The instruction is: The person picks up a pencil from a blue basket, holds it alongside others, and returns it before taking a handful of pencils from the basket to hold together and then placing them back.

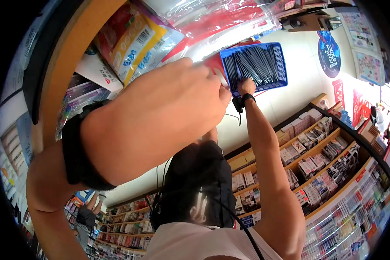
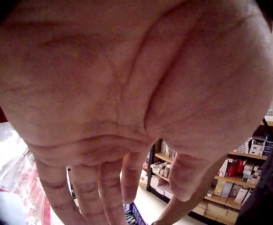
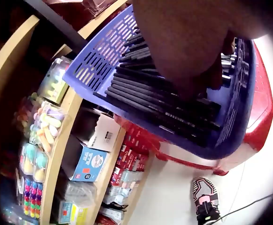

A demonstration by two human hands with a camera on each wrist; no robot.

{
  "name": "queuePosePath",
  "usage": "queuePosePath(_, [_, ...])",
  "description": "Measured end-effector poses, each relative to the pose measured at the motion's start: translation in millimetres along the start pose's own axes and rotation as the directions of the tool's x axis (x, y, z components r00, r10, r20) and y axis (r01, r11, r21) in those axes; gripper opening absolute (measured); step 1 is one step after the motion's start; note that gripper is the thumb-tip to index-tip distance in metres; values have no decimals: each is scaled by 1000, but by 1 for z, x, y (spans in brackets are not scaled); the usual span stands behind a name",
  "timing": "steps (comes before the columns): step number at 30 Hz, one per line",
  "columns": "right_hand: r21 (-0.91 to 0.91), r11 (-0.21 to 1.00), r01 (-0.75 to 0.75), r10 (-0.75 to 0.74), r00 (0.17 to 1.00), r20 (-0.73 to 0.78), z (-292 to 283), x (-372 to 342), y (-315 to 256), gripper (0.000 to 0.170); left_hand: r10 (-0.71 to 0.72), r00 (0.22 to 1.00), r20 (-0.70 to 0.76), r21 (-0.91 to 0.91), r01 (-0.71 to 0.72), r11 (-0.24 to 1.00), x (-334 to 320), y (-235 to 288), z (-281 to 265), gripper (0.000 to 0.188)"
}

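Note:
A blue plastic basket [image 1: 283, 65] with slotted walls holds many long, slim black sticks [image 1: 258, 63] that look like pens or pencils. My right hand [image 1: 247, 86] reaches down over the basket's near edge, fingertips among the sticks [image 3: 146, 96]. Its fingers are dark in the right wrist view, and I cannot tell whether they grip any. My left hand [image 1: 160, 102] is raised close to the head camera, beside the packaged goods. In the left wrist view the left palm [image 2: 103, 93] faces the camera, fingers extended loosely and holding nothing.
Plastic-wrapped packages [image 1: 136, 41] lie on the shelf at upper left. Wooden shelves [image 1: 320, 164] of boxed goods stand at right. The basket rests on a red and white stand [image 3: 261, 110]. A black bag [image 1: 195, 182] hangs at my front, and cables trail nearby.

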State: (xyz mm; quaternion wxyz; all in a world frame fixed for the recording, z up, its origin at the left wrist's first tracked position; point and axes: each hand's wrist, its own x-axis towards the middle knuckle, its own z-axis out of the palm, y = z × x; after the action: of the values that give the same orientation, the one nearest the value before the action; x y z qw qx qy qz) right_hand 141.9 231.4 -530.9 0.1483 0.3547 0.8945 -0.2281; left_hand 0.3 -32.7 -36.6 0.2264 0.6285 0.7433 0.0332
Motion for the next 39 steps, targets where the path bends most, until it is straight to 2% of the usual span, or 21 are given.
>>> queuePosePath(5, [-107, 994, 24, -26, 999, -19, -5, -6, -13, 24, -22, 1000, 16, 1, 22, 1000, 0, 2, 2, 18])
queuePosePath(7, [-173, 985, 3, -7, 1000, -21, -5, -5, -16, 23, -21, 998, -59, 22, 22, 1000, -2, 2, 6, 18])
queuePosePath(13, [-167, 986, 2, 8, 998, 61, 8, 5, -2, 21, -50, 998, -45, 64, 52, 997, -2, 3, 9, 19])
queuePosePath(17, [-199, 980, 27, -15, 998, 63, 0, -2, -2, 21, -41, 998, -50, 74, 44, 996, 0, 3, 5, 18])
queuePosePath(20, [-235, 971, 48, -17, 991, 131, -15, -5, -4, 21, -30, 998, -50, 41, 32, 999, -2, 4, 5, 18])
queuePosePath(21, [-235, 968, 91, -91, 996, 12, -10, -6, 4, 29, -24, 994, -103, -1, 24, 1000, -3, 3, 9, 19])
queuePosePath(23, [-103, 987, 120, -123, 992, -25, -16, -9, 11, 28, -5, 985, -175, -32, -1, 999, -3, 0, 10, 19])
queuePosePath(25, [-17, 985, 169, -170, 978, -121, -13, -17, 25, 26, 30, 999, -40, 45, -29, 999, -1, -1, 2, 20])
queuePosePath(27, [-64, 969, 239, -238, 971, 23, -61, -51, 4, 24, 36, 999, -29, 32, -35, 999, 2, 1, 0, 20])
queuePosePath(29, [54, 928, 370, -351, 911, -217, -72, -88, 10, 20, 5, 999, -33, -38, -6, 999, 3, 2, 0, 25])
queuePosePath(30, [162, 941, 298, -284, 953, -106, -96, -110, -2, 19, 23, 998, -50, -13, -23, 1000, 4, 3, -4, 25])
queuePosePath(31, [259, 941, 218, -228, 974, 10, -129, -133, -16, 18, 37, 998, -42, -72, -40, 997, 5, 5, -7, 32])
queuePosePath(32, [314, 923, 222, -253, 965, 63, -157, -152, -25, 16, 52, 998, -33, -127, -56, 990, 6, 5, -12, 38])
queuePosePath(33, [369, 904, 217, -278, 953, 121, -181, -175, -33, 15, 70, 996, -47, -102, -75, 992, 7, 5, -14, 38])
queuePosePath(35, [357, 868, 344, -404, 908, 107, -234, -215, -56, 14, 96, 982, -163, -164, -123, 979, 7, 6, -15, 50])
queuePosePath(37, [324, 805, 497, -540, 840, 54, -288, -247, -84, 11, 105, 981, -162, -149, -130, 980, 6, 10, -21, 56])
queuePosePath(39, [332, 791, 513, -546, 838, 8, -331, -272, -110, 8, 127, 985, -120, -204, -149, 968, 5, 14, -25, 58])
